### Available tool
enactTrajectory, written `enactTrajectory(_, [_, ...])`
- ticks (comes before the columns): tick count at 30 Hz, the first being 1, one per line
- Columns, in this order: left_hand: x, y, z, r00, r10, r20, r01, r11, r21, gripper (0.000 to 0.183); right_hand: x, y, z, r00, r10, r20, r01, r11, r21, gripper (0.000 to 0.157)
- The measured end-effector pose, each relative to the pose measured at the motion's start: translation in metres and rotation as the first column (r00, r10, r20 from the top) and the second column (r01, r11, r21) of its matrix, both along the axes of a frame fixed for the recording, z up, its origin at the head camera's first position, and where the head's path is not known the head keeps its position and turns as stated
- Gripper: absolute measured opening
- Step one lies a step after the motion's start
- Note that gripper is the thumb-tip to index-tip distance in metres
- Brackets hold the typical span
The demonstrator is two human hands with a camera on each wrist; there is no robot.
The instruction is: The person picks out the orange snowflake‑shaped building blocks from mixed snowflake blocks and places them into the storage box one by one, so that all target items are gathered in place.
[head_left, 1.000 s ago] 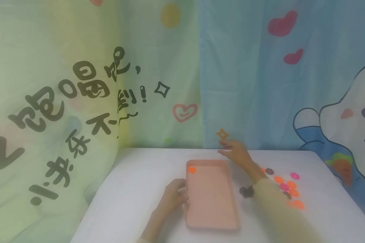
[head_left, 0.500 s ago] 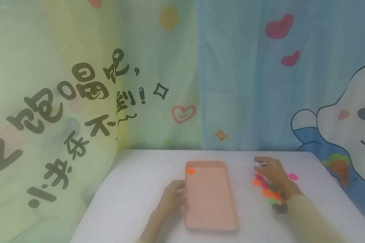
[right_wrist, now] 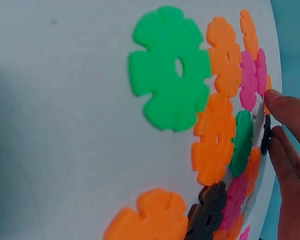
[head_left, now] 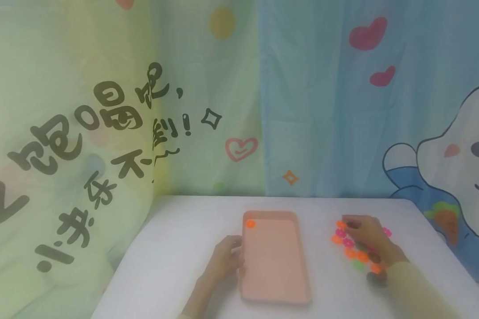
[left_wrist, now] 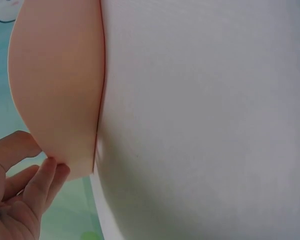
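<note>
A person's left hand (head_left: 225, 257) holds the left side of the pink tray (head_left: 271, 261), the thumb near the rim and fingertips against the outer wall; this light pinch probably serves to steady the tray, which lies flat near the middle. One orange piece (head_left: 250, 224) rests in its far left corner, perhaps put there to leave the rest of the floor free. The right hand (head_left: 369, 232) reaches into the flower-shaped pieces (head_left: 350, 253) right of the tray, its grip narrow around a dark piece (right_wrist: 266, 135); whether thumb and fingers have closed on it cannot be told. The pieces, orange, pink, green, dark and white, lie bunched together, some seeming to overlap, likely so that the right hand can reach them easily. A large green piece (right_wrist: 162, 70) lies on the near side of the bunch. The white table (head_left: 175, 248) looks smooth and level. Behind it hang pale cloth curtains (head_left: 303, 88) in yellow, green and blue, printed with hearts, dark lettering and a white cartoon animal (head_left: 439, 164) in blue.
</note>
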State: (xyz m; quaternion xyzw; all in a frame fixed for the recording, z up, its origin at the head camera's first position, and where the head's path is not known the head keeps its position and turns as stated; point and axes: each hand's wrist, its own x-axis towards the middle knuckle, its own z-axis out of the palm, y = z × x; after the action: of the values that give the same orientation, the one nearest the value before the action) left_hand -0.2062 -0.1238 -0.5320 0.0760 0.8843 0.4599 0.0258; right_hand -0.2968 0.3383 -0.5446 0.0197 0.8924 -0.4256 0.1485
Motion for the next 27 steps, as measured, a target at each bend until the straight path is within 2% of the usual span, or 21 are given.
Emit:
enactTrajectory(7, [-0.003,-0.001,-0.002,1.000,-0.006,-0.002,0.006,1.000,-0.009,0.054,-0.006,0.004,-0.003,0.999,0.039,-0.003,-0.038,0.999,0.023,0.059])
enactTrajectory(12, [-0.003,-0.001,-0.003,1.000,-0.004,-0.003,0.004,1.000,0.007,0.053,-0.009,0.006,-0.006,1.000,0.027,0.007,-0.027,1.000,-0.004,0.058])
enactTrajectory(15, [-0.003,-0.001,-0.002,1.000,-0.003,0.001,0.003,1.000,0.012,0.053,-0.011,0.007,-0.006,0.999,0.038,-0.004,-0.038,0.999,0.012,0.058])
enactTrajectory(19, [-0.002,-0.001,-0.003,1.000,-0.006,0.017,0.005,0.999,0.035,0.054,-0.013,0.007,-0.007,0.999,0.030,0.023,-0.030,0.999,0.018,0.059])
enactTrajectory(23, [-0.001,-0.001,-0.003,0.999,0.005,0.033,-0.006,0.999,0.041,0.055,-0.015,0.006,-0.007,0.998,0.028,0.054,-0.029,0.999,0.021,0.062])
enactTrajectory(27, [-0.001,0.000,-0.003,0.999,0.012,0.031,-0.013,0.999,0.036,0.055,-0.017,0.005,-0.004,0.998,0.035,0.045,-0.037,0.998,0.045,0.068])
